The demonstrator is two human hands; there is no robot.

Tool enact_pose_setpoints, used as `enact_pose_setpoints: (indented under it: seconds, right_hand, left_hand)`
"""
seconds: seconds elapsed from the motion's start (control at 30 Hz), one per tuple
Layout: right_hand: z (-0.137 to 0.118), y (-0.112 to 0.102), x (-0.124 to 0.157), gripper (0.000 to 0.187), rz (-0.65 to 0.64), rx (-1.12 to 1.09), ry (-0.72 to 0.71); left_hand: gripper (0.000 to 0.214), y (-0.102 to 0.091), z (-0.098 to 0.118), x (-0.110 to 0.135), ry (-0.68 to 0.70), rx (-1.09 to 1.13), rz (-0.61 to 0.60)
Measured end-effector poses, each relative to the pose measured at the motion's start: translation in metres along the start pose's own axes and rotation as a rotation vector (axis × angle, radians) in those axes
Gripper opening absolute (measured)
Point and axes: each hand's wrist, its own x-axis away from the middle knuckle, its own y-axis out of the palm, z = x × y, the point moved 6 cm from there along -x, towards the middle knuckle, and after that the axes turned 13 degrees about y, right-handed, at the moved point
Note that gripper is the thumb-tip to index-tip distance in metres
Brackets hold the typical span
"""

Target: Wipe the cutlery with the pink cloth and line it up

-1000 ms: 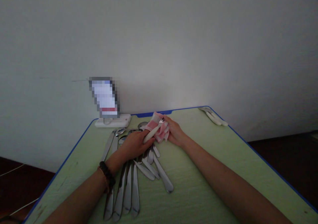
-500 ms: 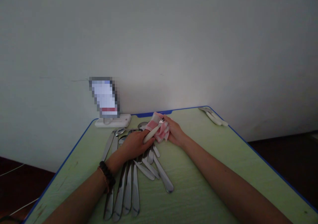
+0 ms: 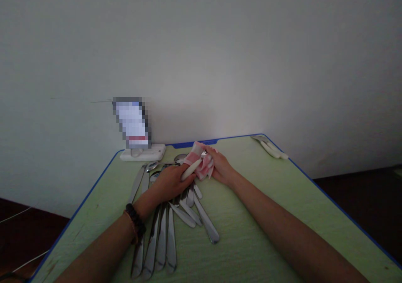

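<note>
My left hand is closed around the white handle of a piece of cutlery, which slants up to the right. Its metal end lies against a pink-and-white cloth, and folds and fingers hide its head, so I cannot tell its kind. My right hand pinches the cloth around that metal end. Beneath and around my left hand spreads a pile of silver cutlery, with long handles pointing toward me. Spoon bowls show just beyond my left hand.
At the table's far right corner lie white-handled pieces of cutlery. A phone, blurred out, leans on a white stand at the back left. The green table has a blue edge and meets a pale wall.
Hardly anything differs. My right hand and the cloth have shifted very slightly at the metal end; my left hand keeps its hold on the white handle.
</note>
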Motion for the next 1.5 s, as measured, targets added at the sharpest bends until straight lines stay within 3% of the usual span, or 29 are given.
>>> enact_pose_setpoints:
  seconds: [0.23,0.6,1.1,1.5]
  right_hand:
    - [-0.0014,0.0056,0.004,0.018,0.048,-0.08,0.026]
    - [-0.0001,0.0074,0.005,0.023,0.02,-0.12,0.106]
    - [-0.0004,0.0046,0.0066,0.016,0.096,-0.062,0.05]
    - [0.0001,0.0015,0.003,0.017,0.075,-0.025,0.02]
  left_hand:
    - [0.038,0.0002,0.0001,0.0001,0.002,-0.024,0.001]
    - [0.037,0.0,0.0012,-0.0003,0.021,-0.021,0.008]
    - [0.037,0.0004,0.0005,0.0,0.014,-0.036,-0.004]
    - [0.037,0.0017,-0.0013,-0.0001,0.022,-0.023,0.017]
